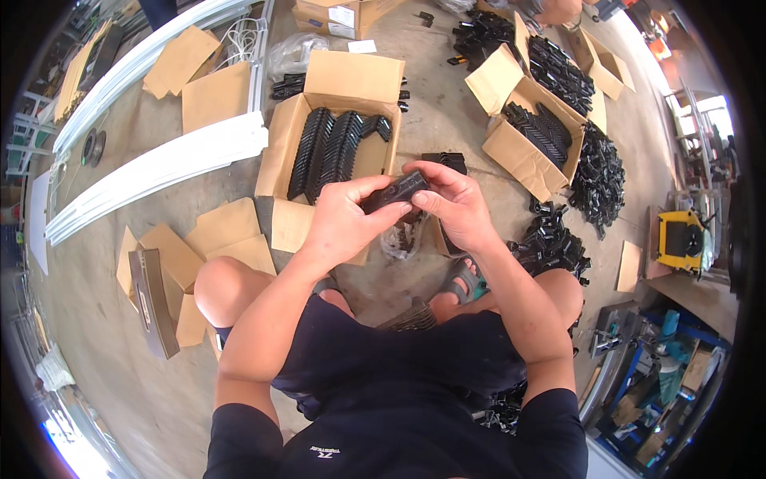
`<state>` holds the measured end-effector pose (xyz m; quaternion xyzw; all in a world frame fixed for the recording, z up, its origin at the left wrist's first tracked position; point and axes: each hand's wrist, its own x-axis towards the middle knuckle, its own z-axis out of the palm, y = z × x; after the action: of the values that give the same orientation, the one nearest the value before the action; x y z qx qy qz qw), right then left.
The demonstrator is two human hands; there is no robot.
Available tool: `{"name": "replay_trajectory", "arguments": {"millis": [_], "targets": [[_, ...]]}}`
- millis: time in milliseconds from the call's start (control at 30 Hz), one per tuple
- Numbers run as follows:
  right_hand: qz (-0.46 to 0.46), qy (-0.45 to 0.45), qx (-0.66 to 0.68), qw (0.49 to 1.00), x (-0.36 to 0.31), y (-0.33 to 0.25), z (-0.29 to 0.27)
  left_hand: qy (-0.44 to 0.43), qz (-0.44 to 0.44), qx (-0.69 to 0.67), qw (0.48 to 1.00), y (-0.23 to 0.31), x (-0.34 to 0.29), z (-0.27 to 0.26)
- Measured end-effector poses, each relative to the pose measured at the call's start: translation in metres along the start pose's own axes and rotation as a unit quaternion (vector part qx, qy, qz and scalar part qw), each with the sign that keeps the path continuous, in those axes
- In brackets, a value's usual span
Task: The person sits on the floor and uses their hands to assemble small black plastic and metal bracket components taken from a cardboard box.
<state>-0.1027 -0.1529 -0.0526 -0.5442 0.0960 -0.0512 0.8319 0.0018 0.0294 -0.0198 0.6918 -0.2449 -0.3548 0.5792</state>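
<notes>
Between both hands I hold a small black block-shaped part (403, 188), raised in front of my knees. My left hand (349, 217) pinches its left end between thumb and fingers. My right hand (456, 203) grips its right end, with the thumb on the near side and the fingers over the far side. Just beyond my hands stands an open cardboard box (283, 164) with black parts (329, 152) stacked inside in neat rows. Below the held part, a clear plastic bag (401, 242) with dark contents is partly hidden by my hands.
A second open box (499, 148) of black parts stands at right, beside loose heaps of similar parts (600, 180). White long profiles (159, 172) and flattened cardboard (231, 227) lie at left. A blue-framed cart (666, 383) stands right; another person's hand (556, 11) shows at the top.
</notes>
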Motion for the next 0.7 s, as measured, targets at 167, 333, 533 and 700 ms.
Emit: {"name": "replay_trajectory", "arguments": {"millis": [167,333,533,700], "targets": [[-0.019,0.031,0.000,0.999,0.001,-0.006,0.002,0.081,0.137,-0.038,0.986,-0.013,0.003,0.011],[-0.030,0.043,-0.002,0.999,0.001,-0.007,-0.001,0.069,0.120,-0.045,0.989,-0.009,0.003,0.013],[-0.030,0.045,-0.006,0.998,0.005,-0.004,0.002,0.073,0.082,-0.101,0.989,-0.003,0.002,0.013],[0.093,0.104,-0.165,0.976,0.038,0.018,-0.036,0.111,0.059,-0.189,0.974,-0.003,0.009,0.006]]}}
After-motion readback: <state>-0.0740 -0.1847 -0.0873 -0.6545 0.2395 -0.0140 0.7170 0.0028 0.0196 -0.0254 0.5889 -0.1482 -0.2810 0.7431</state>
